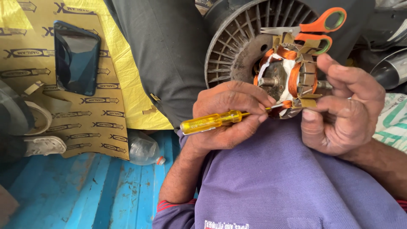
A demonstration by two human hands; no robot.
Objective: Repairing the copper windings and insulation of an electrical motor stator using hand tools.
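The motor core [285,80], a small round block wound with copper wire and lined with slips of tan and white paper, sits up in front of the person's chest, held over the purple shirt [292,182]. The right hand [341,108] cups it from the side, thumb pressed against the lower edge and fingers curled round the far side, so the core is pinched firmly in that hand. The left hand [231,114] is closed tight round a screwdriver [216,120] with a clear yellow handle, its thin shaft pointing right and its tip touching the lower rim of the core, near the thumb. Just behind the core lies a pair of scissors [311,29] with orange handles, resting on a grey slotted metal wheel [237,42]. Off to the left, well apart from the hands, a dark phone [76,57] lies on a sheet of printed brown card [91,123], and a clear plastic bottle [143,149] lies on the blue floor [85,191].
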